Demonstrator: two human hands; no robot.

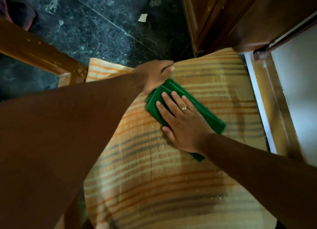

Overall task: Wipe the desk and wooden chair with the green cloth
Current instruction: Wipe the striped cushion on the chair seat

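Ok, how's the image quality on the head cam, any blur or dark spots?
Head view: dim overall, both sleeves nearly black; right hand and green cloth reasonably sharp; left hand slightly soft; striped cushion smeared toward the edges; wide-angle bending at the wooden arm.

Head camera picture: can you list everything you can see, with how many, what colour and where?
Cloth: one, green, folded, lying on the cushion under the right hand.
Cushion: one, orange and cream stripes, in the middle.
Chair arm: one, brown wood, left.
Floor: dark, speckled, top.
Paper scrap: one, white, on the floor.
Cabinet: brown wood, top right.
Left hand: gripping the cushion's far edge.
Right hand: flat on the cloth, wearing a ring.
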